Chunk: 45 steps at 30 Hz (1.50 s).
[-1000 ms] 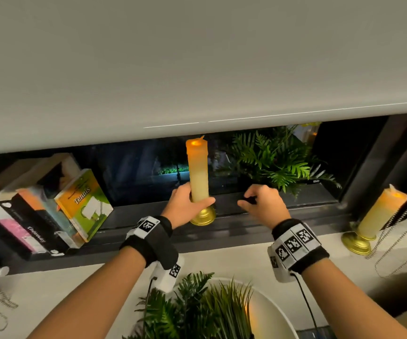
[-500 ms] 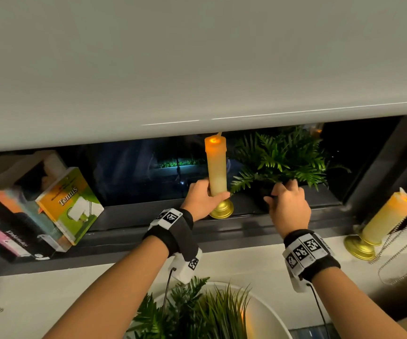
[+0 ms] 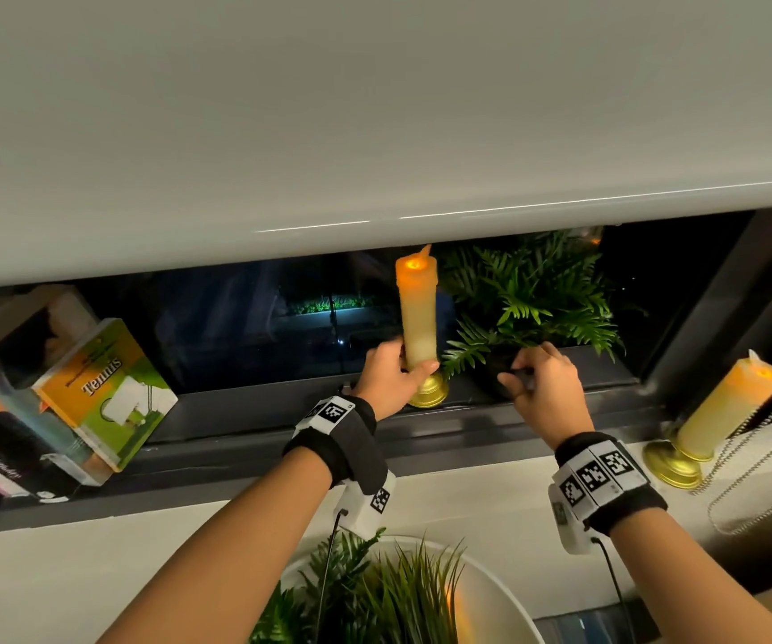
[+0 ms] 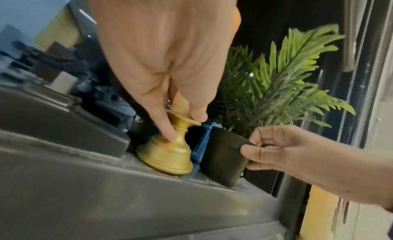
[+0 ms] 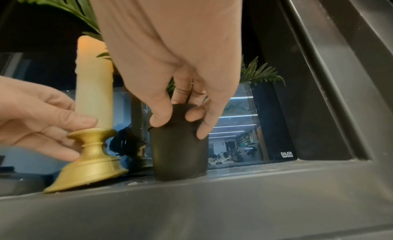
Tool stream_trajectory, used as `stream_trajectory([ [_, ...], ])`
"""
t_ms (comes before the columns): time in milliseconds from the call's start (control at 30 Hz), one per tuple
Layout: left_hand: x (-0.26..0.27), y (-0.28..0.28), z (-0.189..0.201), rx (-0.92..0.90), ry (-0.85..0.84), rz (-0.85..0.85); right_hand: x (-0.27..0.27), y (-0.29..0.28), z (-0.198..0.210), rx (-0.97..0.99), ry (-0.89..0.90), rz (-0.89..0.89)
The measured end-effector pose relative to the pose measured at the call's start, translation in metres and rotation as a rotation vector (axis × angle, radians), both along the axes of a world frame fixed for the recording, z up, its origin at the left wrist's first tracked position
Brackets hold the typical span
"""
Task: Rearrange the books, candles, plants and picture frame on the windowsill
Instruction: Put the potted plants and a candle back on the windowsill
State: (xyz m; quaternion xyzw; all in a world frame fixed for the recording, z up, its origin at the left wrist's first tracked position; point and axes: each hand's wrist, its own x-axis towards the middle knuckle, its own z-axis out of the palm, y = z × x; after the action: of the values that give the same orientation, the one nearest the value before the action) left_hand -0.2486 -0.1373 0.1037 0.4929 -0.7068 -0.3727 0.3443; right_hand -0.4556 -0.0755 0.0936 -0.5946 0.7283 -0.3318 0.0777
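A tall cream candle in a gold holder stands tilted on the dark window ledge; my left hand grips it at the holder's neck. Right beside it is a fern in a black pot. My right hand holds the pot by its rim, thumb on the near side. The pot's base rests on the ledge. A second candle leans at the right on the white sill. Several books lean at the left.
A roller blind hangs low over the window. A white pot with green leaves stands close below my arms. Bead chains hang at the right beside the second candle. The dark frame post bounds the ledge on the right.
Both hands moved right along the ledge, carrying the candle and the fern pot with them. The candle now stands close against the fern's left side.
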Motion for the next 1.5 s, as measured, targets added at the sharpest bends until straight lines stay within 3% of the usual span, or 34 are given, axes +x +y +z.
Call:
stream_trajectory([
  [167, 0.002, 0.0, -0.002, -0.039, -0.143, -0.016, 0.002, 0.0, 0.006, 0.023, 0.015, 0.06],
  [333, 0.01, -0.004, -0.001, -0.026, -0.136, 0.04, 0.007, -0.006, 0.01, 0.028, -0.008, 0.054],
  [833, -0.001, -0.003, -0.004, -0.06, -0.187, 0.082, -0.016, -0.016, 0.004, 0.026, -0.005, -0.262],
  [1500, 0.006, 0.01, -0.002, -0.054, -0.219, 0.052, -0.026, 0.001, 0.0, -0.048, 0.033, -0.091],
])
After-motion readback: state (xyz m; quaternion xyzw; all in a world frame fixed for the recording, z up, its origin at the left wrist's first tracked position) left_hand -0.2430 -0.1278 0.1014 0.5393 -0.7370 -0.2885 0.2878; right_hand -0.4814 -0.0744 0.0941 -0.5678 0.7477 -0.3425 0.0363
